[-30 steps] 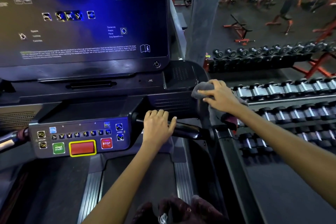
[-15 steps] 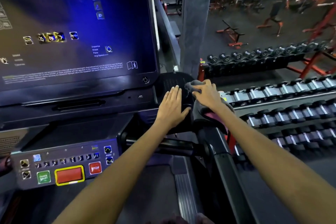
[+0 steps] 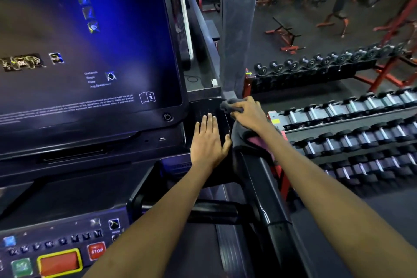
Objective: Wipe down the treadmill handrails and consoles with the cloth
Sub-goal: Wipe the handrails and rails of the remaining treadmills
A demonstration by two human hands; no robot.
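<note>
A treadmill console with a large lit screen (image 3: 90, 52) fills the left. Its black right-hand corner panel (image 3: 208, 109) sits beside the screen. My left hand (image 3: 208, 140) lies flat on that panel with straight fingers. My right hand (image 3: 249, 115) grips a grey cloth (image 3: 229, 105) and presses it against the panel's far right edge; more cloth, grey with a pink patch (image 3: 255, 142), hangs below my wrist. The black right handrail (image 3: 270, 198) runs down toward me from under the cloth. A lower control panel with a red STOP button (image 3: 96, 250) sits at bottom left.
Racks of dumbbells (image 3: 349, 133) stand close to the right of the treadmill. A grey pillar (image 3: 239, 29) rises just behind the console corner. Red benches and frames (image 3: 286, 38) stand on the gym floor beyond. The treadmill belt (image 3: 203, 255) lies below.
My left hand left the front bar and moved up onto the console's corner panel. My right hand shifted the cloth up and left along the panel edge. The view moved closer to the console.
</note>
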